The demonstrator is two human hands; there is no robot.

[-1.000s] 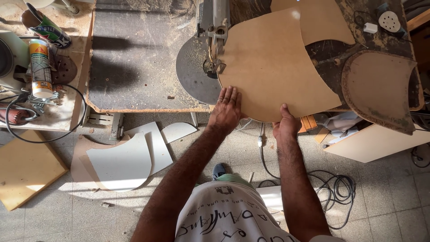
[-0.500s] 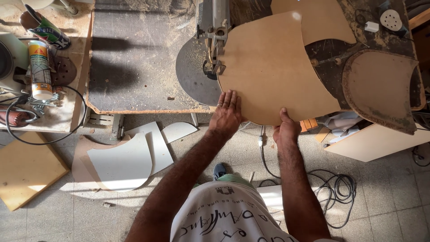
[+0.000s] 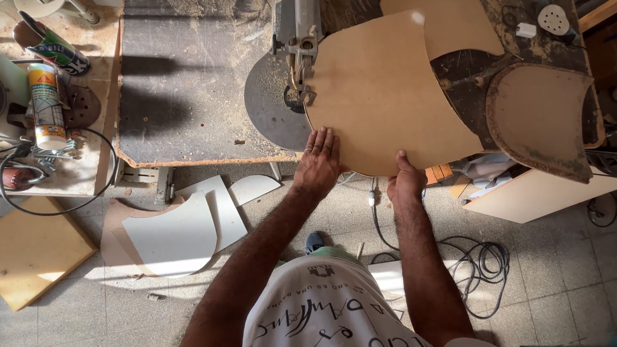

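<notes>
A large tan fibreboard panel (image 3: 385,96) was laid flat on the band saw's worktop (image 3: 186,83), overhanging the near edge toward the right corner. The left hand (image 3: 318,164) was pressed flat on the panel's near-left rim, fingers (image 3: 321,141) spread narrow and straight, gripping nothing. The right hand (image 3: 406,183) was clamped on the overhanging near edge, thumb seen on top, other fingers hidden below, so holding the panel. The panel's left edge was touching the saw blade and guide (image 3: 299,87), beside the round grey table insert (image 3: 273,106).

Progress, as judged: the near and left outline was already rounded, with a curved contour reaching the blade; the far and right edges were seen straight or concave, overlapped by another tan sheet (image 3: 443,26). How deep the kerf ran could not be told, the blade area being too small. Cutting was judged partway through, not finished.

Curved white offcuts (image 3: 193,225) were lying on the floor below the near edge, a square tan board (image 3: 35,257) well apart to the left. Sawdust was scattered over the worktop. A finished-looking curved dark piece (image 3: 540,115) was resting near the right edge.
</notes>
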